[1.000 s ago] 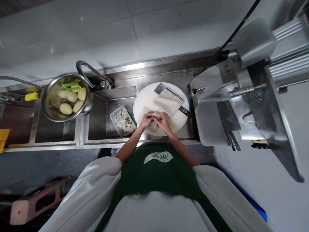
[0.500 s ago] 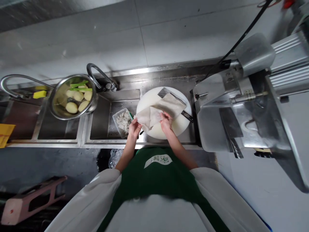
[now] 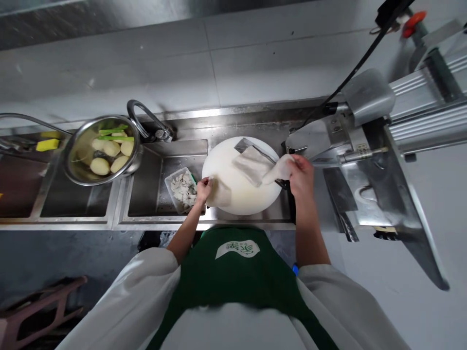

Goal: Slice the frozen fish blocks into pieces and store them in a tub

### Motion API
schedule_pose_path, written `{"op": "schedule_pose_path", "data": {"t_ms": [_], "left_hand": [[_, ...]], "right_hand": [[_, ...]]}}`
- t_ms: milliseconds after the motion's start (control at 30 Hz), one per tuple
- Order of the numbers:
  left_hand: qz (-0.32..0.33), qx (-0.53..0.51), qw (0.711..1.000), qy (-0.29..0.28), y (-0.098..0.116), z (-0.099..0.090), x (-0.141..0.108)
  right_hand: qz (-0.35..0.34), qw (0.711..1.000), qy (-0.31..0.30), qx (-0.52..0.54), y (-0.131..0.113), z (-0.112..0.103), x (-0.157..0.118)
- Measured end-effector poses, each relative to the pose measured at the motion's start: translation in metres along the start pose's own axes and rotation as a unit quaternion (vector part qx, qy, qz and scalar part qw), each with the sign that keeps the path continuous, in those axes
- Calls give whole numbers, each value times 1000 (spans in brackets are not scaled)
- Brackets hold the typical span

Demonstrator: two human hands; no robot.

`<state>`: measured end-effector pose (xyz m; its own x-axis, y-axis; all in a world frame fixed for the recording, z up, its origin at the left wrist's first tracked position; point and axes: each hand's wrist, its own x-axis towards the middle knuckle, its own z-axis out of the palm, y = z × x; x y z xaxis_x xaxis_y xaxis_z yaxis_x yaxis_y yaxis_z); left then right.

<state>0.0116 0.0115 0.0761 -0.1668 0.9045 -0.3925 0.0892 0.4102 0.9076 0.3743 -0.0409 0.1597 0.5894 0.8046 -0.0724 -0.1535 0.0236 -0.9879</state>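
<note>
Two hands: we note both at the round white cutting board (image 3: 248, 201), one at either side.
Right hand (image 3: 302, 176): fingers grasp one end of a thin pale sheet (image 3: 278, 170); hand is blurred.
Held sheet: hangs bunched at the board's right edge; its far end overlaps the stack in our view, contact we cannot tell.
Left hand (image 3: 203, 189): at the board's left edge, fingers curled together; we cannot tell whether they grip anything.
Stack of pale sheets (image 3: 251, 164): on the board, lying across a cleaver (image 3: 243, 145), whose blade and handle show at either side.
Clear tub (image 3: 168, 187): tilted in the sink basin (image 3: 143, 194), just beside the left hand; we see pale pieces (image 3: 184, 189) inside.
Steel bowl (image 3: 70, 170): left of the faucet (image 3: 143, 111), with peeled potatoes (image 3: 99, 166) and green stalks (image 3: 115, 138).
Second cleaver (image 3: 340, 189): on the metal machine (image 3: 377, 206), right of the desk (image 3: 226, 127).
</note>
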Motion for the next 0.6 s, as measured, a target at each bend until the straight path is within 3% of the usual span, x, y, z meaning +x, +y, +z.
{"op": "schedule_pose_path", "data": {"t_ms": [167, 300, 433, 467, 533, 600], "left_hand": [[60, 68, 995, -39, 11, 13, -1], [83, 112, 985, -99, 36, 30, 1], [132, 153, 975, -89, 64, 61, 3], [120, 129, 978, -115, 70, 73, 2], [39, 49, 971, -230, 77, 99, -3], [-60, -34, 933, -353, 79, 122, -10]], "right_hand": [[-14, 987, -111, -119, -7, 30, -10], [29, 984, -169, -45, -28, 54, -8], [96, 973, -206, 38, -45, 67, 0], [109, 968, -221, 44, -47, 69, 1], [128, 959, -247, 51, -48, 72, 5], [140, 954, -258, 65, -46, 71, 10]]}}
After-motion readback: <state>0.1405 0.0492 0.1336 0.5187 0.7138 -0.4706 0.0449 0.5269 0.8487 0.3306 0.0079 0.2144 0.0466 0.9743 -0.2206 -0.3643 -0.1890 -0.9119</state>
